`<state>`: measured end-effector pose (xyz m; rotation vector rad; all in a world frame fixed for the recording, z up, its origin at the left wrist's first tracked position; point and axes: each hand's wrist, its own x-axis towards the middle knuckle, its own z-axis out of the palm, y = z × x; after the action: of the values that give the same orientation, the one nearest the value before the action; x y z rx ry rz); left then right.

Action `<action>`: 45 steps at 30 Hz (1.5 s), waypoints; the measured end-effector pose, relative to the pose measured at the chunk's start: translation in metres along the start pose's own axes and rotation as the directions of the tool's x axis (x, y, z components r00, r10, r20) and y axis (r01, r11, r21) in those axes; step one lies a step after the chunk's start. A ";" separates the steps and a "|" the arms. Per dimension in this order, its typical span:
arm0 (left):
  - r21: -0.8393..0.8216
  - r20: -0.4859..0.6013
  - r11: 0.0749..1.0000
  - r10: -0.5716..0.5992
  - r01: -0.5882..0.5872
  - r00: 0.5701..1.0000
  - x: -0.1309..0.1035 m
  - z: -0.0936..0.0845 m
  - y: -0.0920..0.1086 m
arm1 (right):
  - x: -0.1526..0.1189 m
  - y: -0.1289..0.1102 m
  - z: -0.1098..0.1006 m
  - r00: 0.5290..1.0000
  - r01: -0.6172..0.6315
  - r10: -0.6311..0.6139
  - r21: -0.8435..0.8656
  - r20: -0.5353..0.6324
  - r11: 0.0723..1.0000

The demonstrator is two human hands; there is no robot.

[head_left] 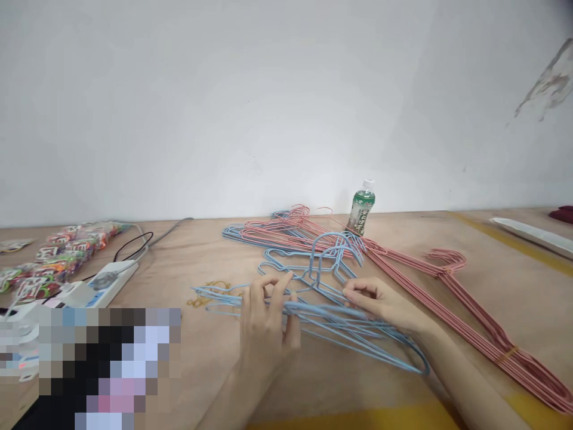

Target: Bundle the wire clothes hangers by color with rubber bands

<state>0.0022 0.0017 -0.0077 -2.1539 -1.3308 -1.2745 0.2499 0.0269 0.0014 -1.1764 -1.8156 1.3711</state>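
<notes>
Several blue wire hangers lie in a loose bundle near the front of the wooden table, their hooks pointing up and back. My left hand is on the bundle's left part, its fingers curled over the wires. At the bundle's back right, my right hand has its thumb and fingers pinched at the wires near the hooks. Behind the hands lie more blue hangers. Pink hangers, tied with yellowish bands, stretch to the right, and other pink hangers lie across blue ones at the back.
A green-labelled bottle stands near the wall. Yellowish ties lie left of the bundle. Farther left are a power strip with cables and colourful packets. A long white strip lies at the right. Pixelation covers the lower left.
</notes>
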 end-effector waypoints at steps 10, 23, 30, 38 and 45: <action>-0.008 0.227 0.994 0.110 -0.111 0.968 0.001 -0.012 0.005 | -0.003 0.000 0.013 0.982 -0.065 0.033 0.173 0.185 0.983; 0.131 0.168 0.987 0.071 -0.094 0.983 0.002 -0.020 0.008 | -0.016 -0.015 0.008 0.959 -0.033 0.041 -0.033 0.281 0.999; 0.123 0.349 0.992 -0.063 0.020 0.935 0.003 -0.022 0.012 | -0.017 -0.017 0.006 0.941 0.108 -0.035 -0.203 0.336 0.973; 0.220 0.618 0.968 -0.234 0.121 0.750 0.011 -0.024 0.009 | -0.006 0.003 -0.020 0.998 0.051 -0.037 -0.396 0.043 0.917; 0.075 0.664 0.977 -0.196 0.197 0.722 0.005 -0.021 0.013 | 0.018 0.037 -0.016 0.925 -0.093 -0.208 -0.718 -0.319 0.689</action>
<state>0.0027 -0.0162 0.0107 -2.6563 -1.8595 -0.5273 0.2662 0.0531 -0.0295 -1.6072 -2.1217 0.2776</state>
